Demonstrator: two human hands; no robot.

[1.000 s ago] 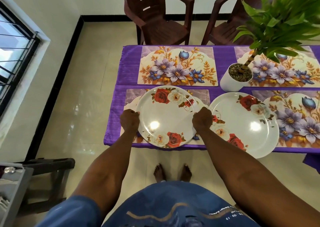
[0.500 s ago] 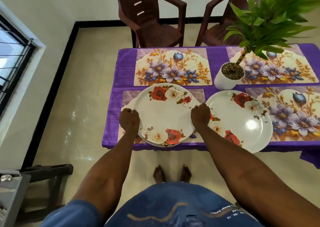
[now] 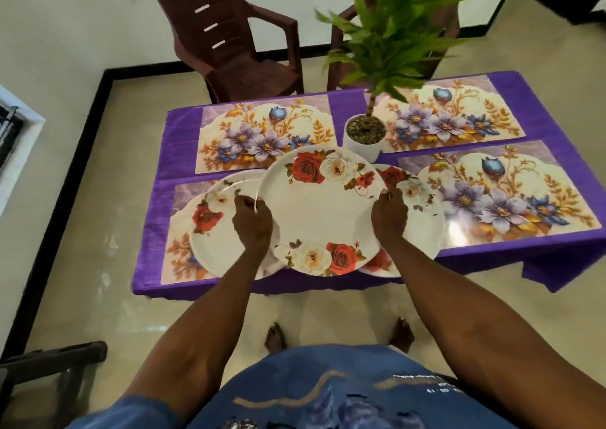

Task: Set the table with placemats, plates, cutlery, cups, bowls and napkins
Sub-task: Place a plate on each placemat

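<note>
A white plate with red and cream roses (image 3: pixel 323 212) is raised above the table's near edge. My left hand (image 3: pixel 252 222) grips its left rim and my right hand (image 3: pixel 390 217) grips its right rim. Under it, a second rose plate (image 3: pixel 216 231) lies on the near left placemat (image 3: pixel 178 248). A third rose plate (image 3: pixel 423 205) lies to the right, partly covered by the held plate and my right hand. Floral placemats lie at the far left (image 3: pixel 262 136), far right (image 3: pixel 449 117) and near right (image 3: pixel 501 192) of the purple tablecloth (image 3: pixel 541 110).
A white pot with a green plant (image 3: pixel 364 140) stands at the table's middle, close behind the held plate. Two brown plastic chairs (image 3: pixel 239 38) stand beyond the far edge. A dark stool (image 3: pixel 49 359) is at the lower left on the tiled floor.
Both hands have lifted the top plate off the stack and shifted it right. One plate stays on the near left placemat. My view has turned to the right.
</note>
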